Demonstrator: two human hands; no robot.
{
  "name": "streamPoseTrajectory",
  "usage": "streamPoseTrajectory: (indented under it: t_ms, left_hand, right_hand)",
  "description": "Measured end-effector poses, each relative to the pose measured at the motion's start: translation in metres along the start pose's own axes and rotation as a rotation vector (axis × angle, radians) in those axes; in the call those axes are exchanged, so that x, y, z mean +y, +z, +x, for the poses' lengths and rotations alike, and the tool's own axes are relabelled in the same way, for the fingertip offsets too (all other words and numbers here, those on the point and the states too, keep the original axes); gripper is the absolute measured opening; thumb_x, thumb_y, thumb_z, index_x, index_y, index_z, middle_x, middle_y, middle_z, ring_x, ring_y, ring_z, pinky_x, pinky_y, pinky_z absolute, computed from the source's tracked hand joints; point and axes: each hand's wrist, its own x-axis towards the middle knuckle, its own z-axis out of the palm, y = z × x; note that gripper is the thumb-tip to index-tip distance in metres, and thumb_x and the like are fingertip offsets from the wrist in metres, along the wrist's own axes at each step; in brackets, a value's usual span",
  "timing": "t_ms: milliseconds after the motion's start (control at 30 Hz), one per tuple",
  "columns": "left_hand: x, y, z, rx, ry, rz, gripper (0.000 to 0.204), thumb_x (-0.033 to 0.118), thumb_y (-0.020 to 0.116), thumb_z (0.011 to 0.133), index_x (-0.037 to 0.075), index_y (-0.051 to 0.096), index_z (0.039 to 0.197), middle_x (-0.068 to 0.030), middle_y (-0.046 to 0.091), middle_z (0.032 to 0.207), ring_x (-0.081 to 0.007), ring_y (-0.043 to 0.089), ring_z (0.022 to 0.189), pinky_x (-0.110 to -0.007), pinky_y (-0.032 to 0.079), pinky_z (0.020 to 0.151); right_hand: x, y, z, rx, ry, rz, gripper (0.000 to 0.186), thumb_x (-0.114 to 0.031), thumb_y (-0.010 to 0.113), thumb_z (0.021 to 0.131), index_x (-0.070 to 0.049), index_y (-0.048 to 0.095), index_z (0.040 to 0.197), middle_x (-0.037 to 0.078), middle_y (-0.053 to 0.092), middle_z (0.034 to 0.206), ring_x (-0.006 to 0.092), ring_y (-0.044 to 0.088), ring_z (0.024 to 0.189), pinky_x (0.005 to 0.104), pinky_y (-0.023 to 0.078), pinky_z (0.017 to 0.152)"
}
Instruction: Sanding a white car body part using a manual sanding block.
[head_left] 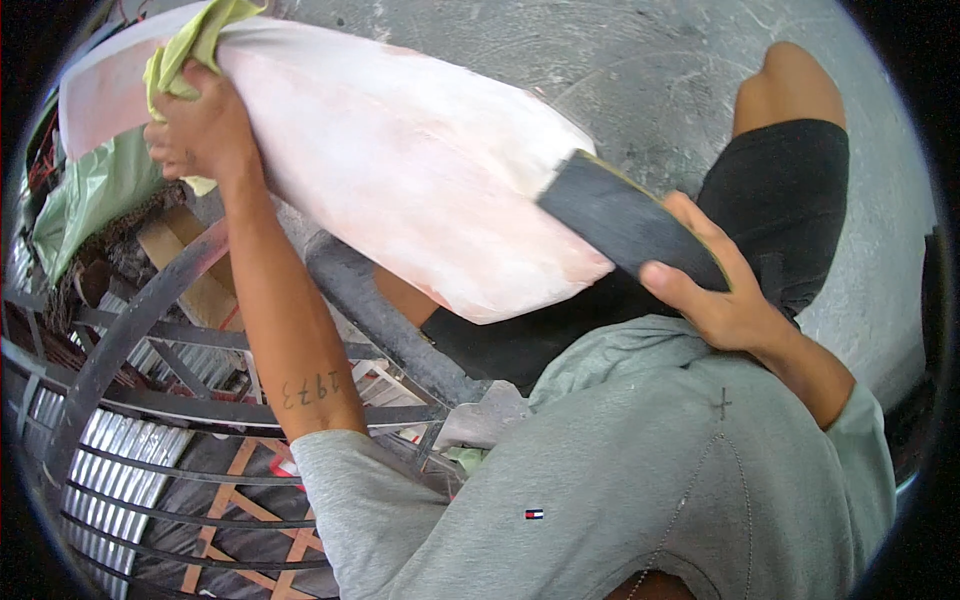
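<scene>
A long panel [400, 160], white with patchy pink areas like sanded filler, lies slantwise across my lap from far left to the middle. My left hand [205, 125] is closed around a crumpled yellow-green cloth [203, 35] at the panel's far left part. Some of the cloth drapes over the panel's edge. My right hand [715, 275] grips a dark grey sanding block [625, 210] by its near end, thumb on one side and fingers on the other. The block's far end overlaps the panel's right end; whether it presses on the surface I cannot tell.
A curved dark metal frame [110, 350] with bars stands at my left. Behind it are a pale green plastic bag [95, 200], a cardboard piece [185, 250] and corrugated metal sheet [125, 460]. Grey concrete floor [660, 60] stretches ahead and right, beside my bent knee.
</scene>
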Motion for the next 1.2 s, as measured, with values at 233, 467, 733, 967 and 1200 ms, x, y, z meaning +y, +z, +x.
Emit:
streamPoseTrajectory:
  t_ms: [233, 467, 733, 967, 1200]
  left_hand:
    - [-0.001, -0.003, -0.005, 0.054, 0.012, -0.004, 0.070, 0.060, 0.049, 0.096, 0.005, 0.060, 0.137, -0.0304, 0.055, 0.127, -0.0465, 0.050, 0.122, -0.060, 0.033, 0.105]
    - [-0.012, -0.006, -0.011, 0.066, 0.020, -0.020, 0.067, 0.058, 0.052, 0.096, 0.005, 0.061, 0.136, -0.0297, 0.056, 0.124, -0.0466, 0.050, 0.120, -0.059, 0.034, 0.105]
    - [-0.007, -0.008, -0.013, 0.056, -0.041, -0.043, 0.064, 0.057, 0.052, 0.096, 0.005, 0.063, 0.132, -0.0290, 0.057, 0.121, -0.0458, 0.051, 0.119, -0.058, 0.034, 0.104]
    - [-0.010, -0.006, -0.013, 0.072, -0.002, -0.078, 0.063, 0.056, 0.054, 0.096, 0.004, 0.064, 0.130, -0.0288, 0.056, 0.125, -0.0451, 0.050, 0.119, -0.058, 0.034, 0.104]
    - [-0.009, -0.004, -0.014, 0.087, -0.023, -0.056, 0.060, 0.055, 0.056, 0.095, 0.004, 0.065, 0.125, -0.0247, 0.056, 0.120, -0.0431, 0.051, 0.116, -0.058, 0.036, 0.100]
  right_hand:
    - [-0.006, 0.024, 0.087, 0.170, -0.014, 0.004, 0.088, -0.053, 0.073, 0.093, 0.006, 0.042, 0.151, 0.020, 0.057, 0.142, 0.0254, 0.052, 0.134, 0.0360, 0.038, 0.115]
    - [0.000, 0.018, 0.006, 0.016, -0.056, -0.022, 0.043, -0.028, 0.066, 0.102, 0.005, 0.060, 0.129, 0.015, 0.057, 0.132, 0.0205, 0.055, 0.121, 0.0361, 0.042, 0.106]
    - [-0.002, 0.036, 0.110, 0.137, -0.129, -0.006, 0.077, -0.048, 0.071, 0.095, 0.004, 0.048, 0.147, 0.018, 0.061, 0.134, 0.0211, 0.057, 0.124, 0.0309, 0.045, 0.105]
    - [-0.006, 0.039, 0.050, 0.134, -0.110, 0.263, 0.056, -0.034, 0.072, 0.098, 0.002, 0.055, 0.136, 0.008, 0.064, 0.122, 0.0144, 0.059, 0.112, 0.0315, 0.047, 0.100]
    - [-0.030, 0.046, 0.164, 0.201, -0.161, -0.088, 0.057, -0.049, 0.069, 0.095, 0.000, 0.061, 0.124, 0.011, 0.069, 0.107, 0.0188, 0.065, 0.096, 0.0352, 0.053, 0.085]
